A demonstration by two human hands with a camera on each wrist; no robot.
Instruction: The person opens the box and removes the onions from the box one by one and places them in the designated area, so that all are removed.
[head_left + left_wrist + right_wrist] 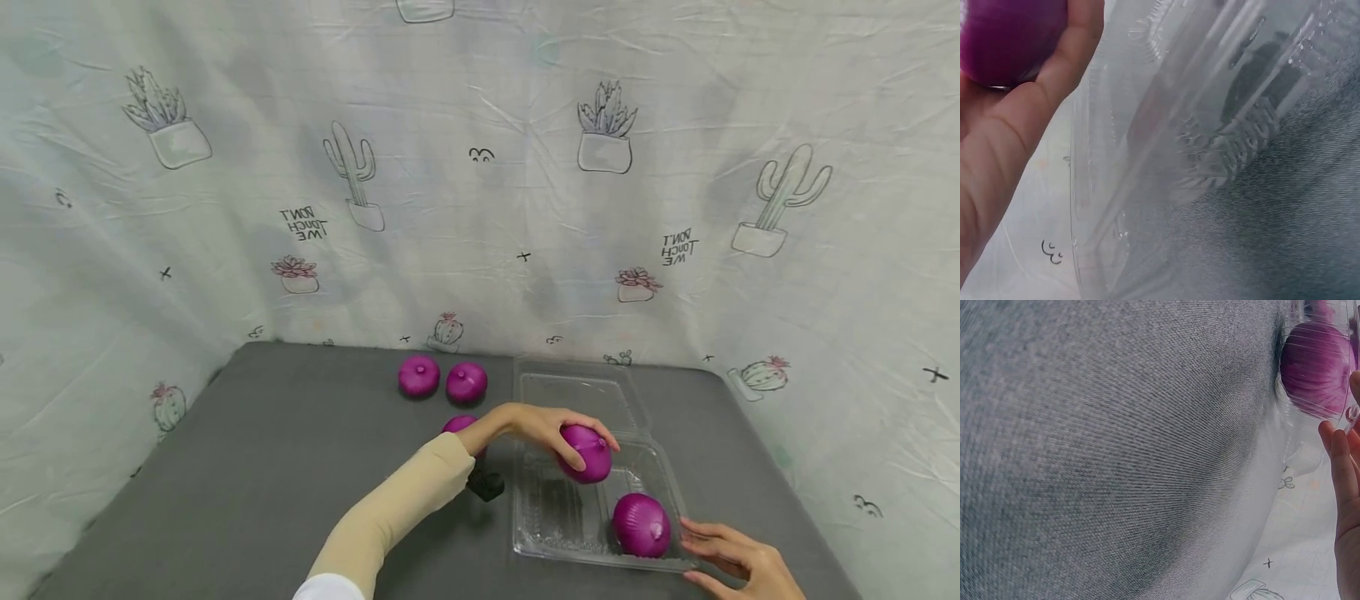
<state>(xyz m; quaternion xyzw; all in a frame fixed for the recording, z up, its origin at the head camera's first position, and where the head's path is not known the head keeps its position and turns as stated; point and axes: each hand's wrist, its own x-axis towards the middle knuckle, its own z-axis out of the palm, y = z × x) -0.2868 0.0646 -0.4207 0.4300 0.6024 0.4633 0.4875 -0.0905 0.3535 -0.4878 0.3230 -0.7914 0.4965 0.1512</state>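
Note:
My left hand (543,425) grips a purple onion (588,456), fingers over its far side and thumb on its near side. It is held above a clear plastic clamshell box (534,546) whose lid (573,396) lies folded back. In the left wrist view, only part of the held onion (1013,40) shows. Another purple onion (641,527) sits in the near right corner of the box. Beside that corner, my right hand (742,562) touches the box's right edge with nearly straight fingers. The right wrist view shows the fingertips (1327,430) at the clear rim, near the boxed onion (1315,369).
Two purple onions, one at left (418,377) and one at right (467,382), stand at the back of the grey table (300,467). A third onion (459,423) is partly hidden by my left forearm. A cactus-print sheet (480,208) encloses the back and sides.

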